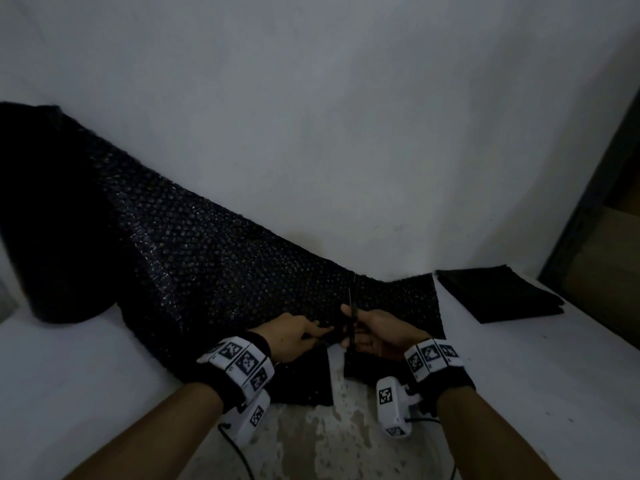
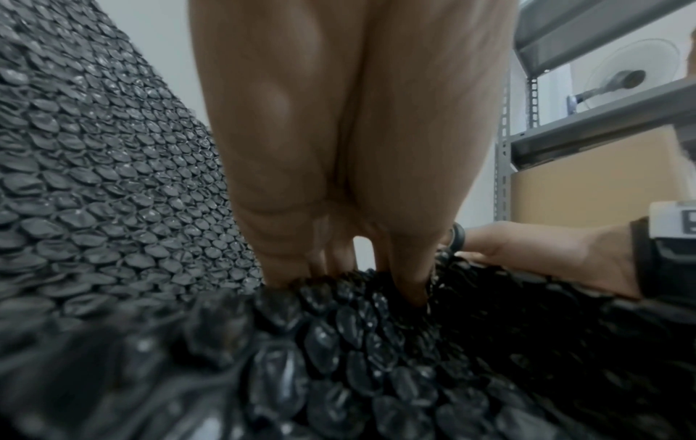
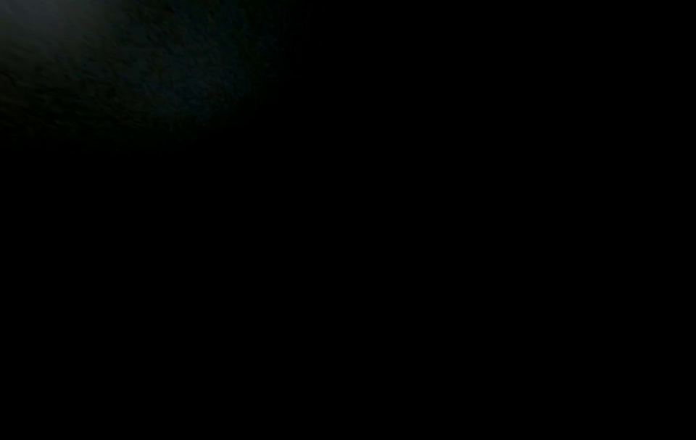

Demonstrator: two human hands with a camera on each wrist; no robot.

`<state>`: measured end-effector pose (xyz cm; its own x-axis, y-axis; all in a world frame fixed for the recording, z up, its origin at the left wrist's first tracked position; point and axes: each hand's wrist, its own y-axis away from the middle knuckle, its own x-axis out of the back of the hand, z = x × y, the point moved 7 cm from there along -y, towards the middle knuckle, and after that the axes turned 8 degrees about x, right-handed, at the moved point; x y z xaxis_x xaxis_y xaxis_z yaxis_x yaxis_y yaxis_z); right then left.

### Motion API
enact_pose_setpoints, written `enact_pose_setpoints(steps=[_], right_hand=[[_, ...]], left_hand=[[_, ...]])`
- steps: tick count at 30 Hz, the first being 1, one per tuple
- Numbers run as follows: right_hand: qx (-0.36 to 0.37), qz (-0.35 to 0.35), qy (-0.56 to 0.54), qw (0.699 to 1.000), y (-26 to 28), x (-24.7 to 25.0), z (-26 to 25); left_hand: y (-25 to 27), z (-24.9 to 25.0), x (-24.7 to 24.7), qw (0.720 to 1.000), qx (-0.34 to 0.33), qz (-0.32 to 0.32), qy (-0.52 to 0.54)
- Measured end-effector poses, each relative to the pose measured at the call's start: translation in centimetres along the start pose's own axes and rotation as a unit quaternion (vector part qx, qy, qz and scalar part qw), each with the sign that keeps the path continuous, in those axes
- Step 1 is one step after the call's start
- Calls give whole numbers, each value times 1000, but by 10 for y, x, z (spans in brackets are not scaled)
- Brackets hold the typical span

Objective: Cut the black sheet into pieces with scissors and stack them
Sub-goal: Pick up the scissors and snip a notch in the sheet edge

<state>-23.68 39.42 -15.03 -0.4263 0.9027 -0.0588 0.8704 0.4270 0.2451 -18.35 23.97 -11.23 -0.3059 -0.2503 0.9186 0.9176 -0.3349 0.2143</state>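
A long black bubble-wrap sheet (image 1: 221, 268) unrolls from a roll (image 1: 52, 216) at the left and lies across the white table. My left hand (image 1: 298, 336) pinches the sheet's near edge just left of the cut; in the left wrist view its fingers (image 2: 410, 279) dig into the bubbles (image 2: 339, 357). My right hand (image 1: 377, 332) grips black scissors (image 1: 351, 317), blades pointing away along the cut line. The partly cut piece (image 1: 401, 303) lies under the right hand. A stack of cut black pieces (image 1: 498, 296) sits at the right. The right wrist view is dark.
A white wall rises right behind the table (image 1: 519, 375). A metal shelf (image 2: 587, 143) with a cardboard box (image 2: 595, 190) and a fan (image 2: 633, 74) stands to the right. The near table edge is worn and stained between my wrists.
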Motion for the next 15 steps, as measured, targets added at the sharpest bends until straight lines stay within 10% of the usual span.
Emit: enact_pose_setpoints(steps=[15], right_hand=[[100, -22, 18, 995, 11, -11, -11]], left_hand=[[-4, 4, 10, 1000, -5, -23, 11]])
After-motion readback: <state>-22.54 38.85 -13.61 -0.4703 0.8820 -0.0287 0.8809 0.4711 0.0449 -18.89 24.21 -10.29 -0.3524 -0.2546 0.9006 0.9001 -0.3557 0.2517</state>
